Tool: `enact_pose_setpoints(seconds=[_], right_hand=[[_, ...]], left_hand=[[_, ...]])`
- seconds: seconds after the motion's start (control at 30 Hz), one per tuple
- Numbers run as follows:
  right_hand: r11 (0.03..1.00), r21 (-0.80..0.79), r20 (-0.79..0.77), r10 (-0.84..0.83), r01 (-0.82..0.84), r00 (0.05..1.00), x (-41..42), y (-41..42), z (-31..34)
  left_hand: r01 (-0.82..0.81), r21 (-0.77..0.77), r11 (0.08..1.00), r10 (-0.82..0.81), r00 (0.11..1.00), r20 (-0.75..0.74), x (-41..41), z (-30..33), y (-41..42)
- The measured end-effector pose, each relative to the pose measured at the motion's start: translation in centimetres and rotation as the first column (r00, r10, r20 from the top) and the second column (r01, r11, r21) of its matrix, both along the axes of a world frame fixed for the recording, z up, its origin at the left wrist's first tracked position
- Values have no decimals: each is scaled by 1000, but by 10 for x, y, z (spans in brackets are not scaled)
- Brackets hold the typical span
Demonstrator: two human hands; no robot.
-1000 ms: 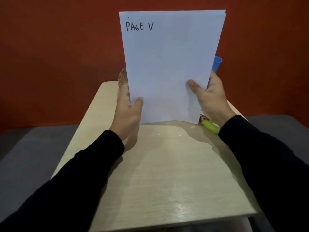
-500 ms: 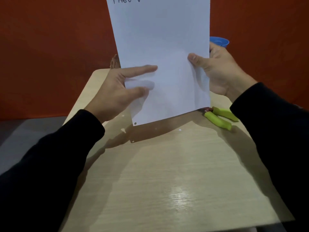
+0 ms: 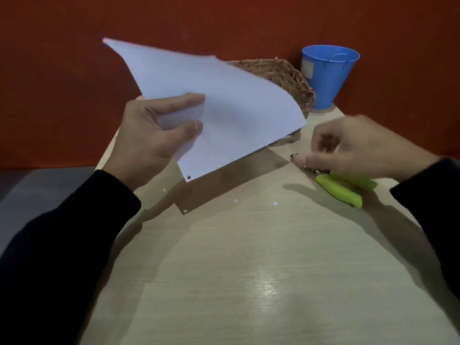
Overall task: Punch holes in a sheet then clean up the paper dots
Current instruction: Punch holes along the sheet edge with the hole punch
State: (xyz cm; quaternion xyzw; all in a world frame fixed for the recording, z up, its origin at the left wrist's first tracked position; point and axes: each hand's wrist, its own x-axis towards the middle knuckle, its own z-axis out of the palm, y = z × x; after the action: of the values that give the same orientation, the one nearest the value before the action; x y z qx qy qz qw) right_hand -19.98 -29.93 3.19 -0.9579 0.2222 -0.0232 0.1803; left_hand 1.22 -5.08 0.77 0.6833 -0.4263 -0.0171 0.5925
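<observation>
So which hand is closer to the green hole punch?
The right hand. It hovers just above the hole punch, fingers reaching toward its metal end. The left hand is far off on the other side, holding the paper in the air.

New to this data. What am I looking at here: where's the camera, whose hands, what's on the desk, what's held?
There is no machine here: a person in black sleeves works with bare hands, and the single picture comes from a camera worn on their head, looking forward and down.

The left hand pinches a white sheet of paper above the desk; one punched hole shows near its lower corner. The right hand is blurred, empty as far as I can tell, over a hole punch with green handles lying on the wooden desk.

A few paper dots lie on the desk. At the back stand a wicker basket and a blue bucket.
</observation>
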Motion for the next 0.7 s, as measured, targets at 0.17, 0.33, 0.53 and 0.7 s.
enact_pose_setpoints(seconds=[0.17, 0.33, 0.53, 0.7], right_hand=[[978, -171, -276, 68, -119, 959, -12, -2, -11], [981, -133, -112, 125, -140, 986, -12, 4, -14], [906, 383, 183, 116, -179, 976, -11, 36, -7], [802, 570, 279, 16, -178, 960, -6, 52, -16]], left_hand=[[-14, -10, 1000, 14, 1000, -19, -2, -8, -1], [-49, -49, 998, 46, 998, -48, -4, -18, -2], [-96, -125, 988, 75, 984, -164, -3, -20, -2], [-105, -141, 984, 73, 974, -215, -10, -19, -2]])
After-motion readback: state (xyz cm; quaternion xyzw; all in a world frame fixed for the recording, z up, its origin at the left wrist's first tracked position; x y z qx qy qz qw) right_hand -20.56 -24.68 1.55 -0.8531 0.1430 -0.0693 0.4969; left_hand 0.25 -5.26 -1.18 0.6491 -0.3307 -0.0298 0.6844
